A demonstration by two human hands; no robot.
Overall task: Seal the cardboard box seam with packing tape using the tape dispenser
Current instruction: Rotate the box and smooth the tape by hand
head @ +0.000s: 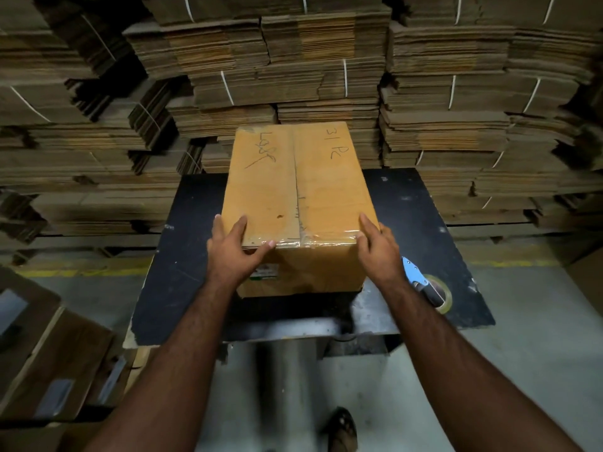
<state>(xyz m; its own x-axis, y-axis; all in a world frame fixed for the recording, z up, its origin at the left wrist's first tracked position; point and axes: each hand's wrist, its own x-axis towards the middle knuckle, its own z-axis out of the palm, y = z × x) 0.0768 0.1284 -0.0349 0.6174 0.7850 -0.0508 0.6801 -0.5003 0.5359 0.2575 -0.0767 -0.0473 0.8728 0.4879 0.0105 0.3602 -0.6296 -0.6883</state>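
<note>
A closed brown cardboard box point(293, 187) stands on a black table point(182, 272), with handwriting on its top flaps and a centre seam point(296, 177) running away from me. Clear tape lies across its near top edge. My left hand point(233, 252) grips the box's near left corner, fingers on top and thumb along the front edge. On the near right corner, my right hand point(378, 247) presses with fingers on the top. The tape dispenser point(427, 287), blue metal with a clear tape roll, lies on the table just right of my right wrist, held by neither hand.
Tall stacks of flattened, strapped cardboard point(293, 60) fill the wall behind the table. More cardboard boxes point(49, 363) sit on the floor at the lower left. A shoe point(342, 429) shows on the grey floor beneath the table's near edge.
</note>
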